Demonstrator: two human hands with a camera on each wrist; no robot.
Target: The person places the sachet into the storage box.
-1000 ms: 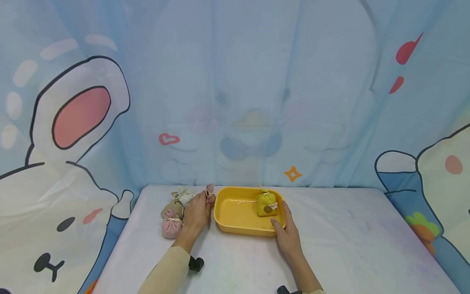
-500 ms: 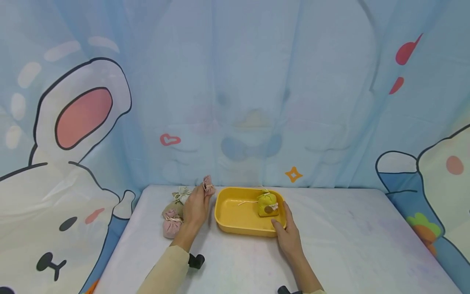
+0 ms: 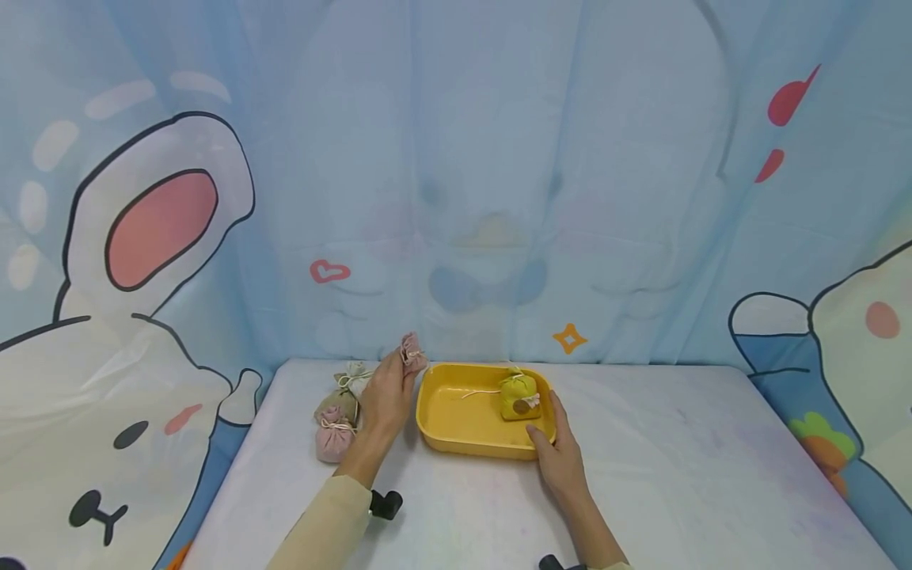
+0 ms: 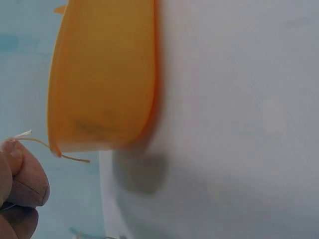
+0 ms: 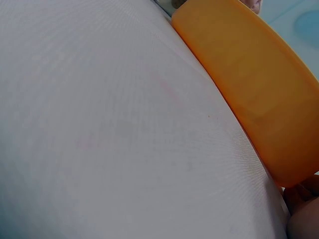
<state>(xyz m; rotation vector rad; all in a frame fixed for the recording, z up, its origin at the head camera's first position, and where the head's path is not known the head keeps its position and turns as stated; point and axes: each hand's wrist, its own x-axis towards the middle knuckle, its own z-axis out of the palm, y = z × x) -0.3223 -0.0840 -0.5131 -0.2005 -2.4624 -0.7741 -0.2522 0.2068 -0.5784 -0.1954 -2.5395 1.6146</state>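
Up at the back edge of the table, my left hand (image 3: 385, 400) holds a small pink drawstring pouch (image 3: 412, 354) by the fingertips. The pouch is raised beside the back left corner of a yellow plastic tray (image 3: 456, 423). A lime-green pouch (image 3: 519, 396) with a small flower and a brown round patch sits inside the tray's right half, its pale cord lying leftward. My right hand (image 3: 561, 459) grips the tray's right end, thumb at the front rim and fingers along the outer side. The tray wall (image 4: 104, 74) fills much of the left wrist view.
Left of my left hand stand another pink pouch (image 3: 334, 437), an olive-brown pouch (image 3: 336, 404) and a whitish pouch (image 3: 354, 376), partly hidden by the hand. A pale cloth (image 3: 677, 459) covers the table. Behind it hangs a blue printed curtain (image 3: 492, 182).
My left hand has lifted the pink pouch upward from beside the tray, then moved it slightly right toward the tray's corner. The right hand and tray stay in place.
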